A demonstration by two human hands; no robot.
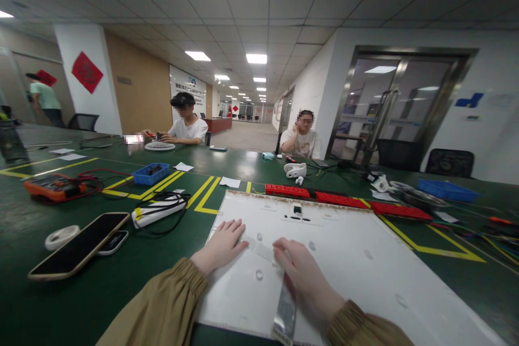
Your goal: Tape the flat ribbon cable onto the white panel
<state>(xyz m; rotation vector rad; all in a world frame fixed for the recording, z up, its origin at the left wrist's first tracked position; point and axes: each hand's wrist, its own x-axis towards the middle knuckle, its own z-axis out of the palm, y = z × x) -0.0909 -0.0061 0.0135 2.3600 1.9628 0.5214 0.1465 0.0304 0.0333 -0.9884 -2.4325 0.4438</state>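
A large white panel (348,275) with several small oval marks lies before me on the green table. My left hand (222,243) rests flat on its left part, fingers stretched out and thumb toward the middle. Between my hands a small translucent strip (263,251) lies on the panel, close to the left thumb. My right hand (302,270) is bent, its fingers together and their tips at the strip's right end, seemingly pinching it. A shiny silver strip (285,311) runs from beneath the right hand toward the panel's near edge; its upper end is hidden.
Red power strips (344,200) line the panel's far edge. To the left lie a phone (81,246), a white cabled device (160,210), a blue tray (151,173) and an orange multimeter (54,186). Two people sit across the table. Another blue tray (448,190) and cables are at right.
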